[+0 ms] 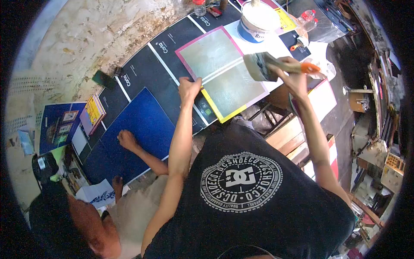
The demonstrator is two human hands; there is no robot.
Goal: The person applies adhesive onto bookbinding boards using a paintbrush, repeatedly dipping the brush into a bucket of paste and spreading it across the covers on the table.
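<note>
A wide, flat brush (258,67) with an orange-ended handle is gripped in my right hand (295,80). Its bristle end hangs over the right edge of a book cover (235,88). Two grey panels with a pale strip between them make up this cover, framed by a pink and yellow border. My left hand (189,90) holds the cover's left edge near the strip, its fingers bent; their tips are partly hidden. Behind the cover stands a white and blue bucket (254,28), with pale material inside and a handle sticking up.
At left, a co-worker's hand (126,139) rests on a large blue board (144,118). Black sheets (172,39) marked "Carta" cover the table. A phone (104,80) and small books (92,114) lie along the wall side. Plastic bottles (307,16) stand at the back right.
</note>
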